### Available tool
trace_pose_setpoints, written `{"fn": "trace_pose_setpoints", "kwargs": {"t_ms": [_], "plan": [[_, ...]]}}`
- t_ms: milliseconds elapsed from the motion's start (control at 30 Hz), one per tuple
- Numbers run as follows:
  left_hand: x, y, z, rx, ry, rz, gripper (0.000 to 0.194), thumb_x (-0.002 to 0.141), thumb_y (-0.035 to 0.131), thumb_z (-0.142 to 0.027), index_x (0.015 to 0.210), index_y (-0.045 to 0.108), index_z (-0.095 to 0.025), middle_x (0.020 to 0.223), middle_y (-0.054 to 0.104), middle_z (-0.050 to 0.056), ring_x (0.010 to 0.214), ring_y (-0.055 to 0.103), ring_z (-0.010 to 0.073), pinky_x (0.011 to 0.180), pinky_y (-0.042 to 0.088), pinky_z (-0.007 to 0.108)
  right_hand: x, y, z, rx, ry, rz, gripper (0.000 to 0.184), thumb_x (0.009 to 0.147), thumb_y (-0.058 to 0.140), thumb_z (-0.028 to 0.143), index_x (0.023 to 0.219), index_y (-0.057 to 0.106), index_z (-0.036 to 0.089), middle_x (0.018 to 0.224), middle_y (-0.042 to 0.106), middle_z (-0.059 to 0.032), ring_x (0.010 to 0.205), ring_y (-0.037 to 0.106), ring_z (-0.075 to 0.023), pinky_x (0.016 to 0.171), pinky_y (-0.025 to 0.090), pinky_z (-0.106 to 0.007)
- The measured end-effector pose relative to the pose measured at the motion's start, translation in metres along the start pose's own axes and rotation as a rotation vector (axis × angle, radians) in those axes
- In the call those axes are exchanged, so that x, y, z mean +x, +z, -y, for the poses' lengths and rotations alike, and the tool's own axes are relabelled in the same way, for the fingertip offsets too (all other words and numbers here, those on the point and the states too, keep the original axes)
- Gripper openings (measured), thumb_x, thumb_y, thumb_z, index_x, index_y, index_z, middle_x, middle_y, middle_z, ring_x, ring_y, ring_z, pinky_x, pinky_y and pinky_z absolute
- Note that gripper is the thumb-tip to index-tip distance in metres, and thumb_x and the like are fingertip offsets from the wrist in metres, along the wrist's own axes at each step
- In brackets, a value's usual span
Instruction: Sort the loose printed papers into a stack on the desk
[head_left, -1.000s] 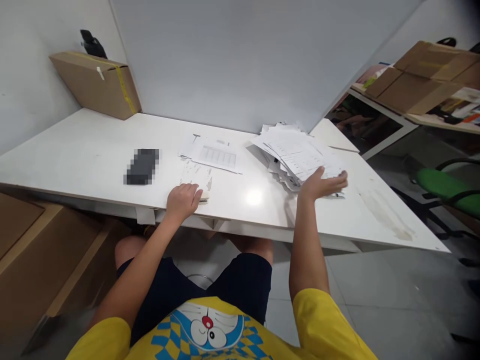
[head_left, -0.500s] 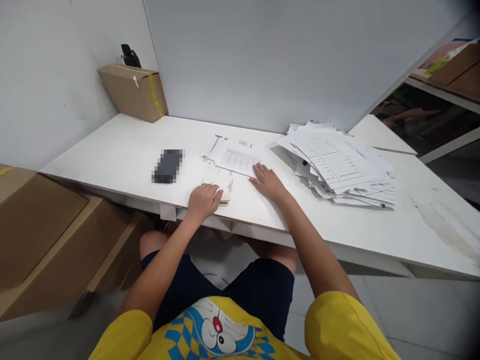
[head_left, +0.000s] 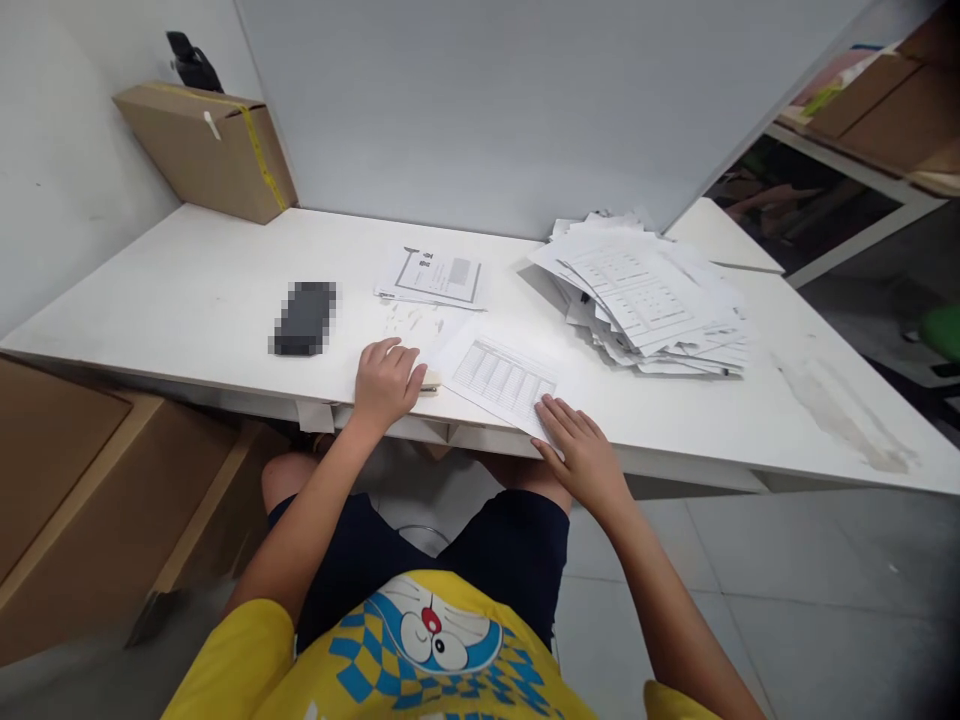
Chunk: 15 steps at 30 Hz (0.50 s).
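My left hand rests at the table's front edge, its fingers curled over a small cream stapler. Only the stapler's right end shows, with a strip of metal. My right hand lies with outstretched fingers on the right end of a printed table sheet, its thumb apart from the fingers near the front edge. That sheet lies slanted between my hands. Beyond it sits a small stack of printed papers, the top one bearing a framed print.
A tall untidy paper pile stands on the white table at right. A blurred dark object lies at left. A taped cardboard box leans in the back corner; more cartons stand below left.
My right hand has drawn the table sheet off the small stack, toward the front edge and me. The framed print beneath is uncovered. My left hand stays at the stapler; the view has shifted.
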<state>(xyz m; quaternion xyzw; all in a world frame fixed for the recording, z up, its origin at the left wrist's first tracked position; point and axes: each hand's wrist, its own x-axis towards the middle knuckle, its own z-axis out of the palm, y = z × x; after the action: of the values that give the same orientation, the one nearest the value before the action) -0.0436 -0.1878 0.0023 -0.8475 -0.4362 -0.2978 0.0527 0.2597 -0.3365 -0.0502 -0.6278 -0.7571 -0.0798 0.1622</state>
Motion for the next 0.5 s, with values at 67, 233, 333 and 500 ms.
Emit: {"fn": "trace_pose_setpoints", "kwargs": {"t_ms": [67, 233, 333, 500], "plan": [[0.012, -0.01, -0.007, -0.034, 0.007, 0.14, 0.05, 0.101, 0.028, -0.039, 0.117, 0.068, -0.012, 0.111, 0.072, 0.016, 0.119, 0.06, 0.0307, 0.099, 0.044, 0.046, -0.012, -0.003, -0.001, 0.015, -0.01, -0.076, 0.047, 0.103, 0.039, 0.029, 0.149, 0.047, 0.023, 0.145, 0.059, -0.0094, 0.135, 0.055, -0.0275, 0.107, 0.048, -0.046], [0.043, -0.018, -0.031, -0.121, 0.153, 0.642, 0.051, 0.103, 0.028, -0.043, 0.139, 0.054, -0.019, 0.15, 0.053, 0.007, 0.141, 0.045, 0.024, 0.114, 0.037, 0.04, -0.024, -0.009, 0.002, 0.092, 0.028, -0.149, 0.044, 0.101, 0.044, 0.026, 0.144, 0.053, 0.023, 0.141, 0.062, -0.0087, 0.134, 0.056, -0.0275, 0.106, 0.05, -0.047], [0.053, -0.013, -0.039, -0.066, 0.148, 0.814, 0.057, 0.103, 0.027, -0.047, 0.145, 0.047, -0.014, 0.155, 0.046, 0.012, 0.145, 0.042, 0.0256, 0.114, 0.038, 0.039, -0.029, -0.01, 0.004, 0.136, 0.056, -0.146, 0.044, 0.102, 0.042, 0.025, 0.144, 0.053, 0.024, 0.144, 0.059, -0.0082, 0.137, 0.053, -0.0275, 0.109, 0.048, -0.049], [0.058, -0.014, -0.044, 0.014, 0.126, 0.869, 0.061, 0.103, 0.025, -0.052, 0.145, 0.047, -0.014, 0.156, 0.043, 0.013, 0.144, 0.043, 0.027, 0.113, 0.039, 0.039, -0.046, -0.009, 0.003, 0.163, 0.085, -0.221, 0.044, 0.1, 0.042, 0.018, 0.143, 0.054, 0.026, 0.141, 0.062, -0.0069, 0.136, 0.054, -0.0253, 0.11, 0.048, -0.048]]}}
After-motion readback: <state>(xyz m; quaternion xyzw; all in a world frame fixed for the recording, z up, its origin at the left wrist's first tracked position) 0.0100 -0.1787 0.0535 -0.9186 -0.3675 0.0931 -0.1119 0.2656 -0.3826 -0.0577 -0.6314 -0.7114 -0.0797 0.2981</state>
